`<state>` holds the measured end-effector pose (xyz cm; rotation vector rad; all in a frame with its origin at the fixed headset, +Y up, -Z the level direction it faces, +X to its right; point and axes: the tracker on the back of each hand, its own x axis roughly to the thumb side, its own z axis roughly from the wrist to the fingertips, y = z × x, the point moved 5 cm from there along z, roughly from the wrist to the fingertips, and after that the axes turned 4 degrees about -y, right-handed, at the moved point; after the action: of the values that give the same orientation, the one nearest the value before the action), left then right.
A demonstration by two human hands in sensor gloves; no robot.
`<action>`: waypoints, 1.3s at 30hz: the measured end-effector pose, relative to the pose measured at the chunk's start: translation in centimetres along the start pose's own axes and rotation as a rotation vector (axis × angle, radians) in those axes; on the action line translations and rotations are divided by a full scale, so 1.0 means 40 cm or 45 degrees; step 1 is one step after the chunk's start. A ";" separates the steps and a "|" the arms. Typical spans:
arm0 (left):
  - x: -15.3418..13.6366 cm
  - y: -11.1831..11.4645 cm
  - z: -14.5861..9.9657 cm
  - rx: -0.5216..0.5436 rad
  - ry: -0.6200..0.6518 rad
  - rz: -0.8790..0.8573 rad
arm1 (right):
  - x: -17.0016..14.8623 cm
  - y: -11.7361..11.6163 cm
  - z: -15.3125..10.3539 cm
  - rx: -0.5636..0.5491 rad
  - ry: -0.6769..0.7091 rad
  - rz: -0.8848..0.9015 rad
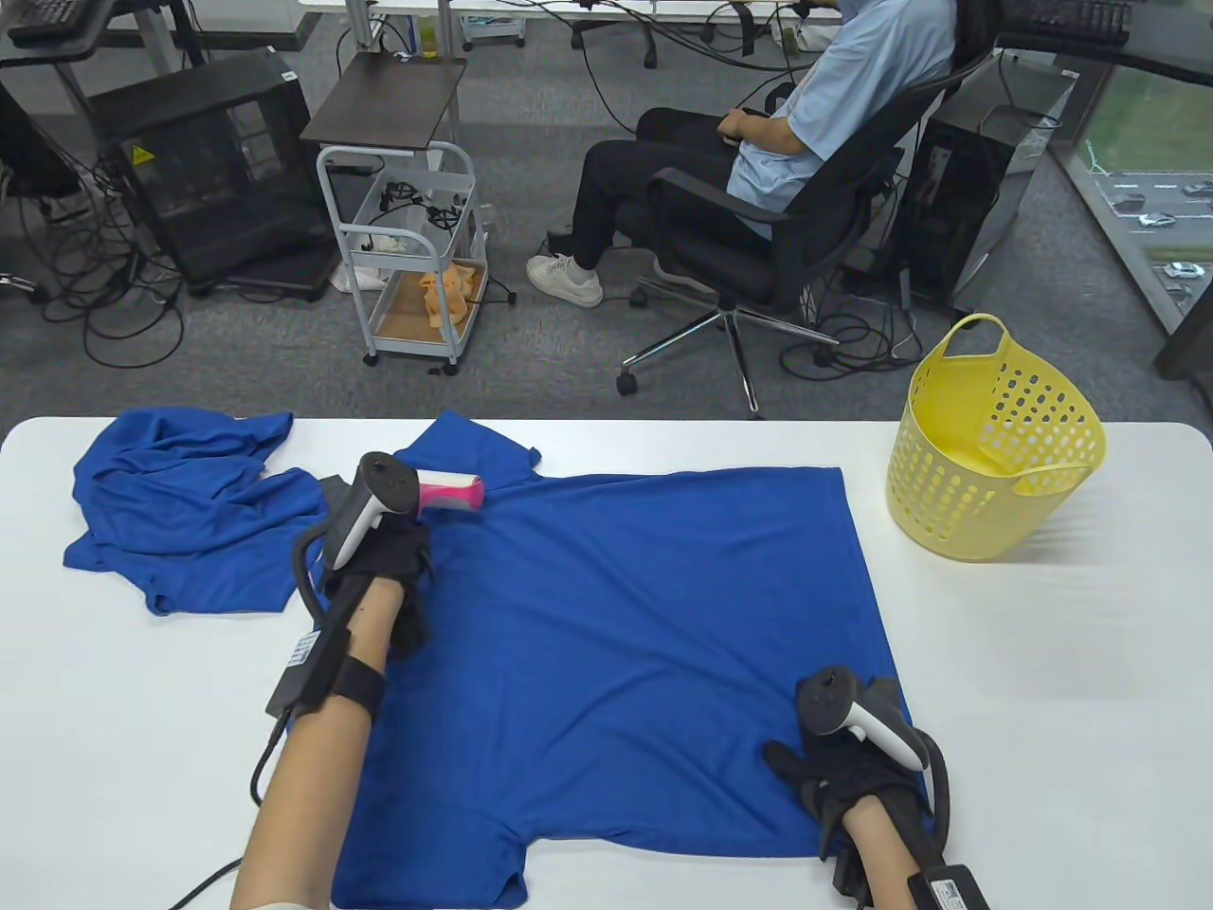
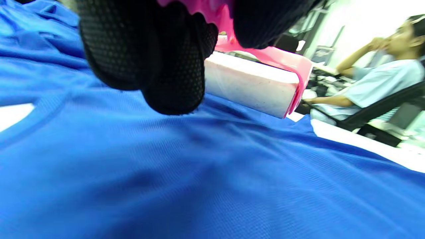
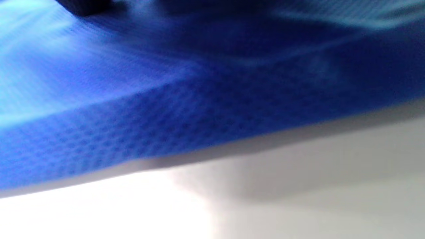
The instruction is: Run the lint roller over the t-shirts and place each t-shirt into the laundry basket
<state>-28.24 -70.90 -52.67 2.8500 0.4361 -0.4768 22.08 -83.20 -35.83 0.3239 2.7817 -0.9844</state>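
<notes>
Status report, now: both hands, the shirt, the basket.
Left hand grips lint roller on spread blue t-shirt. Right hand presses shirt's near corner flat. Yellow basket holds no shirt yet; second shirt crumpled far left. Nothing blocking.

Grey carpet floor (image 1: 142,389) w/ loose cables; white utility cart (image 1: 409,248); seated person in black office chair (image 1: 758,237); window (image 1: 1151,180) at right.

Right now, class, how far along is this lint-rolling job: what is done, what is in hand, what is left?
Done: nothing binned; the yellow basket looks empty. In hand: the left hand holds the lint roller at the spread t-shirt's top edge; the right hand presses its corner. Left: the crumpled t-shirt.
</notes>
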 end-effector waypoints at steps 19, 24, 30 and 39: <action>-0.153 0.013 -0.359 -0.485 -0.229 0.458 | -0.001 0.000 0.000 -0.004 0.002 0.009; -0.079 0.000 -0.284 -0.249 -0.231 0.453 | 0.000 0.000 0.000 -0.004 0.003 0.010; -0.049 0.004 -0.117 -0.025 -0.316 0.321 | -0.001 0.000 0.001 -0.002 0.003 0.008; -0.008 0.091 0.125 -0.122 -0.341 0.215 | -0.001 0.000 0.001 0.004 0.002 0.006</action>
<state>-28.77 -75.66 -56.58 2.6499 0.1636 -0.7683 22.12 -83.24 -35.84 0.3318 2.7797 -0.9877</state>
